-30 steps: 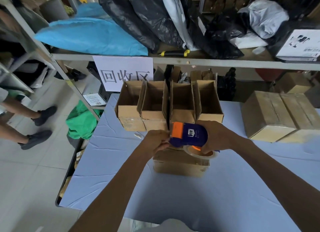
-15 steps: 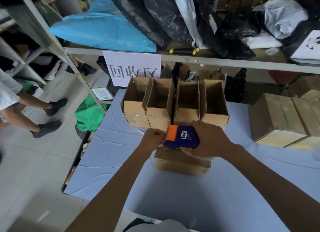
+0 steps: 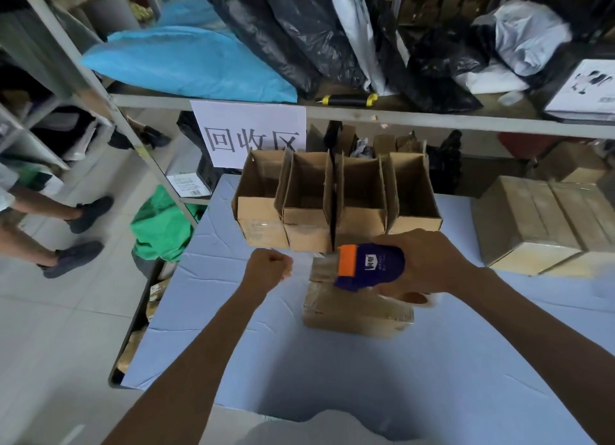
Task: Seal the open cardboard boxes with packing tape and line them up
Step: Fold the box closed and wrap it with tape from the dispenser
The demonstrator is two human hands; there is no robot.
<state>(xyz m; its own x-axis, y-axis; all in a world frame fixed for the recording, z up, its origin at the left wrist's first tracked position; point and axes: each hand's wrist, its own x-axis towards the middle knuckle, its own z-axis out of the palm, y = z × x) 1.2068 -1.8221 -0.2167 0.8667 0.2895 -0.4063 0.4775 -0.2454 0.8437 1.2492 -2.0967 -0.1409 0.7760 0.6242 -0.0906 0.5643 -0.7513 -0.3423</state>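
Note:
My right hand [image 3: 429,261] grips a purple tape dispenser [image 3: 369,265] with an orange front, held just above a small closed cardboard box [image 3: 352,315] on the blue table [image 3: 332,378]. The tape roll [image 3: 416,298] shows under my palm. My left hand [image 3: 269,268] is a tight fist a short way left of the dispenser's mouth, thumb pinched against the forefinger as on the tape end. The clear strip itself is barely visible. Behind stand several open boxes [image 3: 309,231] in a row, flaps up.
Large sealed boxes [image 3: 525,225] lie at the table's right. A metal shelf [image 3: 432,120] behind carries black and blue bags, a knife and a paper sign [image 3: 249,135]. A person's legs [image 3: 40,211] stand on the tiled floor at the left, near a green bag [image 3: 159,228].
My left hand has drawn away to the left from the dispenser's orange mouth. The dispenser has stayed over the small box. The camera has moved closer to the table.

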